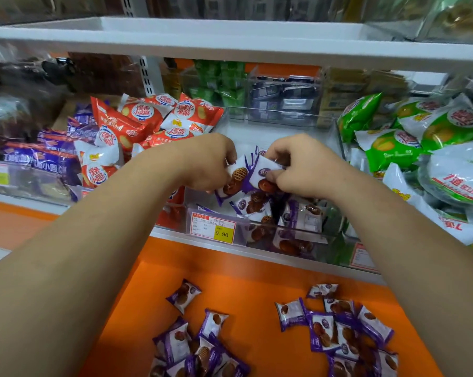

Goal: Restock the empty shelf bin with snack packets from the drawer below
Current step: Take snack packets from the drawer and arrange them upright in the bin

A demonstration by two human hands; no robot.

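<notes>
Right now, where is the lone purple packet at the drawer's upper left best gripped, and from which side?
Probably pinch the lone packet across its puffed middle from above: it lies flat on the drawer floor with bare orange all round, so fingers can close on both long edges unblocked.

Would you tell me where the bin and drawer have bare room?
Bare: the clear bin behind the left hand and right hand, up to its rear wall; the drawer between its two packet heaps. Crowded: the bin's front, with purple packets.
</notes>
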